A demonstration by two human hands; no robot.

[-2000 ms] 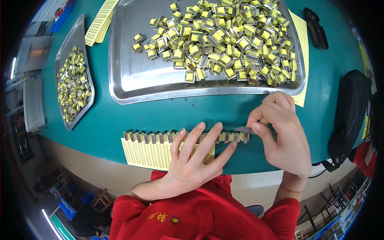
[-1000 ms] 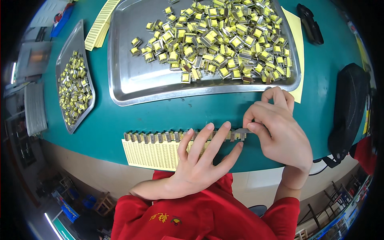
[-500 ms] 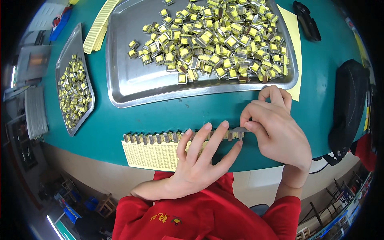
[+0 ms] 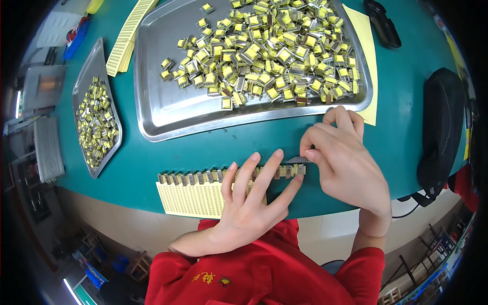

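A row of small transformers (image 4: 200, 176) with metal cores and yellow tape stands side by side along the table's near part. Below its left half lies a pale yellow printed label sheet (image 4: 189, 199). My left hand (image 4: 254, 201) is open over the row, its spread fingers resting on or just above several transformers. At the row's right end, my right hand (image 4: 345, 157) is closed, thumb and fingers pinching a thin grey metal blade (image 4: 297, 159). The blade lies along the far edge of the last transformers; its gripped end is hidden by the fingers.
A large metal tray (image 4: 173, 131) piled with loose transformers sits beyond my hands; a smaller tray (image 4: 116, 142) of them is at left. Yellow label sheets (image 4: 122, 43) lie between the trays. A black pouch (image 4: 441, 129) and a black object (image 4: 382, 23) lie at right.
My right hand has shifted slightly left and away from me with the blade, which sits more along the row's far edge. My left hand stays spread over the row. The whole view shifts slightly.
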